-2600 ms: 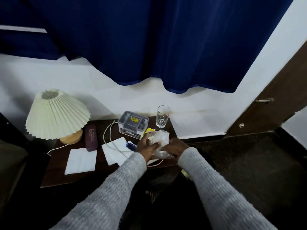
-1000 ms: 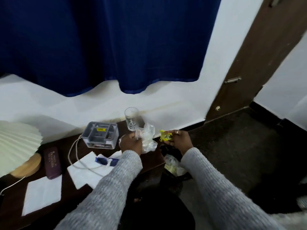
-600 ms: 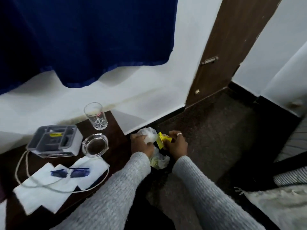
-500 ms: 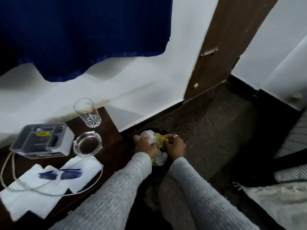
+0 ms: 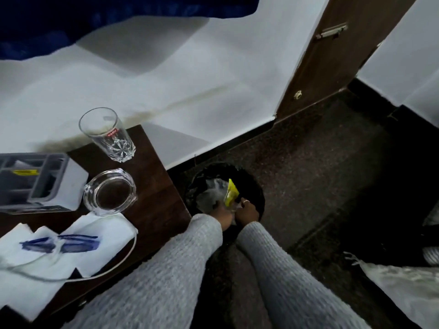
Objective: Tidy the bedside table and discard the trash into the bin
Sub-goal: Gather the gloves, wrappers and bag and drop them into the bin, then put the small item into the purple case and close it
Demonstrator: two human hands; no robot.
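Bin (image 5: 253, 184) on dark floor (image 5: 320, 162), just beside table (image 5: 154, 198) edge, near wall (image 5: 190, 91), plastic (image 5: 211, 195) gripped by left hand (image 5: 223, 216), wrapper (image 5: 231, 193) pinched by right hand (image 5: 248, 211) over it, floor left open at right

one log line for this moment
phase: discarding trash | left hand: holds clear plastic | right hand: pinches yellow wrapper | where: over bin beside table | on table: glass, ashtray, tissues

Side by side: left hand (image 5: 223, 216), right hand (image 5: 247, 211), apparently curled.
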